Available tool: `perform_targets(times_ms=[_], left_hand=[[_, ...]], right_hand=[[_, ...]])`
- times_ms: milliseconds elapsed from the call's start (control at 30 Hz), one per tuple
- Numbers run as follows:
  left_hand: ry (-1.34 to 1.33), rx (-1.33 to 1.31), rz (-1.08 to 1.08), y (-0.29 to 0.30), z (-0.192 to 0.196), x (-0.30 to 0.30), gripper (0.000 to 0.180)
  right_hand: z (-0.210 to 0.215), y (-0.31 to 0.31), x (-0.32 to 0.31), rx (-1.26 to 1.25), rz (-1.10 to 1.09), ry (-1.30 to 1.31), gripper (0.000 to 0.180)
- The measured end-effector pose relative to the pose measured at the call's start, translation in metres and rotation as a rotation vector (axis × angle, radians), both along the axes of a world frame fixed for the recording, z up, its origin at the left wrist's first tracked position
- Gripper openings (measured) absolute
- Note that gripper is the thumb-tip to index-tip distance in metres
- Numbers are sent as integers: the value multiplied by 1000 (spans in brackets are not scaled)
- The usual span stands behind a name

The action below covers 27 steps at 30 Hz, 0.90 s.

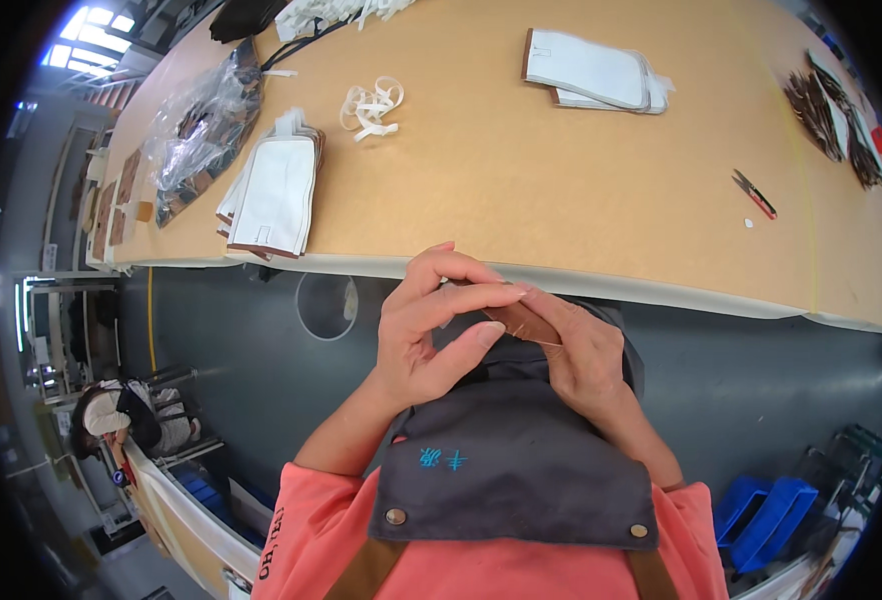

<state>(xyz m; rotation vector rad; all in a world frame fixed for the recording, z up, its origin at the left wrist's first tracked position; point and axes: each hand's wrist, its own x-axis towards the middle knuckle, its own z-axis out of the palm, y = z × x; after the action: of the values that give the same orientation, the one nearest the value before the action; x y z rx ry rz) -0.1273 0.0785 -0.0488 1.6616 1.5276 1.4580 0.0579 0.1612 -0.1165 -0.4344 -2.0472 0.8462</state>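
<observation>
Just in front of the table's near edge, my two hands meet over a small brown piece [526, 325] that looks like folded leather or cloth. My left hand [426, 325] pinches its left end between thumb and fingers. Round the other end, the fingers of my right hand [589, 355] are closed, with the thumb side along its upper edge. Much of the piece is hidden by my fingers. On the table to the left lies a stack of white panels with brown edges [274, 195]. A similar white stack [586, 72] lies farther off, right of centre.
A white strip [371, 108] lies tangled beside a clear plastic bag [201, 125]. Thread snips [756, 195] lie at the right, short of dark brown bundles [833, 115]. Below the table stands a round bin [327, 305]. Another person [141, 415] is at the lower left; blue crates [766, 520] are lower right.
</observation>
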Motion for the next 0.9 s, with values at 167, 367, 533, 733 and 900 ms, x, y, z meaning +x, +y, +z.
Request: perform_targets(times_ms=[167, 367, 533, 733, 900], left_hand=[[-11, -82, -72, -1, 0, -4, 30], [-31, -162, -80, -1, 3, -3, 28], [-127, -277, -88, -2, -6, -8, 19], [-206, -330, -114, -2, -2, -9, 15], [-226, -373, -117, -3, 0, -10, 12]], right_hand=[[-5, 0, -1, 26, -11, 6, 43], [-7, 0, 0, 29, -10, 24, 44], [-12, -6, 0, -30, -2, 30, 45], [-17, -5, -1, -4, -14, 34, 44], [-16, -4, -2, -18, 4, 39, 42]])
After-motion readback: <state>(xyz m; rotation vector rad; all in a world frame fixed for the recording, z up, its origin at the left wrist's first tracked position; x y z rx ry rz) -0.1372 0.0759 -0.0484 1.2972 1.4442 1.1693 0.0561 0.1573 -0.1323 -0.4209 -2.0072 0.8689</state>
